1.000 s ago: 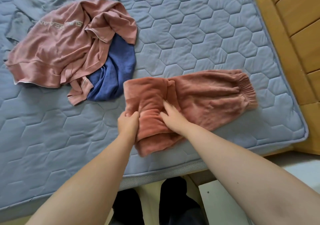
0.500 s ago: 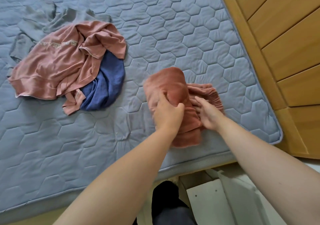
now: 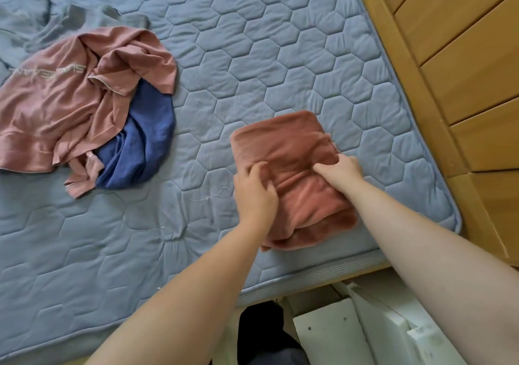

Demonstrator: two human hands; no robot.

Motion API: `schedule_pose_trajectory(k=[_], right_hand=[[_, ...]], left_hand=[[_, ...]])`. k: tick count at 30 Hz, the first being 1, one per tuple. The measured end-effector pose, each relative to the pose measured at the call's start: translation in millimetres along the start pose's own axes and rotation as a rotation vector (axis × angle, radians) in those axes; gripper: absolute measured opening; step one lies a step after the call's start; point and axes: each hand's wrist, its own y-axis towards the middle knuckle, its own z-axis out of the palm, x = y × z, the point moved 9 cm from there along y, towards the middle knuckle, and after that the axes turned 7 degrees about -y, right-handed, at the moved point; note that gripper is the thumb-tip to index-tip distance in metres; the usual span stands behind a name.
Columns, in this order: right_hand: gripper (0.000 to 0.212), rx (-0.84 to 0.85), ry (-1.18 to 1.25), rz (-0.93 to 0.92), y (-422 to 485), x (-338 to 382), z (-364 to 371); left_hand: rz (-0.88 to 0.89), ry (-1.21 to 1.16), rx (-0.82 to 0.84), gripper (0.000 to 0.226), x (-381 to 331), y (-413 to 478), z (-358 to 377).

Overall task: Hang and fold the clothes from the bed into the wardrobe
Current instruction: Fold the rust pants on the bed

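The folded rust garment (image 3: 292, 151) lies on the bed (image 3: 252, 56) near its corner, under the fingers of both hands. The left hand (image 3: 254, 193) grips its left edge with curled fingers, and the right hand (image 3: 341, 172) pinches a fold on its right side. A pink top (image 3: 70, 98) and a blue garment (image 3: 140, 145) lie heaped well to the left of the fingers.

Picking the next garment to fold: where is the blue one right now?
Head view, left side of the mattress: the blue garment lies partly under the crumpled pink shirt, apart from the folded rust fleece garment to its right.
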Motion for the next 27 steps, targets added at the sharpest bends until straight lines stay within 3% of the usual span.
schedule_pose_trajectory(k=[2, 4, 6, 8, 10, 15, 18, 22, 25, 27], right_hand=[[0.068, -0.076, 0.005, 0.031, 8.6, -11.9, -6.6], [0.069, 0.041, 0.284, 0.06, 19.2, -26.5, 4.8], [0.058, 0.234, 0.555, 0.105, 18.3, -36.8, 22.7], [0.051, 0.35, 0.612, 0.157, 18.4, -46.9, 34.5], [0.055, 0.426, 0.616, 0.191, 20.1, -55.3, 42.9], [0.038, 0.583, 0.691, 0.262, 14.2, -57.2, 54.4], [0.033, 0.593, 0.757, 0.255, -1.0, -49.3, 55.0], [0.022, 0.554, 0.908, 0.254, -40.9, -34.7, 39.3], [0.021, 0.429, 1.036, 0.234, -71.5, -25.2, 13.5], [0.017, 0.311, 1.091, 0.212, -93.5, -22.4, -8.0]], left_hand=[[-0.14, 0.019, 0.022, 0.061, 22.1, 10.1, 4.3], [-0.3, -0.121, 0.061, 0.078, 42.3, 18.0, 13.3], [-0.479, -0.355, 0.126, 0.07, 61.4, 19.6, 28.1], [-0.592, -0.497, 0.261, 0.056, 73.7, 16.3, 44.8], [-0.596, -0.535, 0.352, 0.056, 80.9, 17.2, 56.5], [-0.65, -0.578, 0.261, 0.028, 82.4, 15.7, 54.6], [-0.628, -0.505, 0.28, 0.026, 75.6, 17.0, 38.2], [-0.568, -0.543, 0.44, 0.051, 44.7, 16.1, 18.2], [-0.48, -0.517, 0.422, 0.048, 10.6, 16.5, -5.3], [-0.279, -0.397, 0.365, 0.053, -24.2, 17.7, -26.1]])
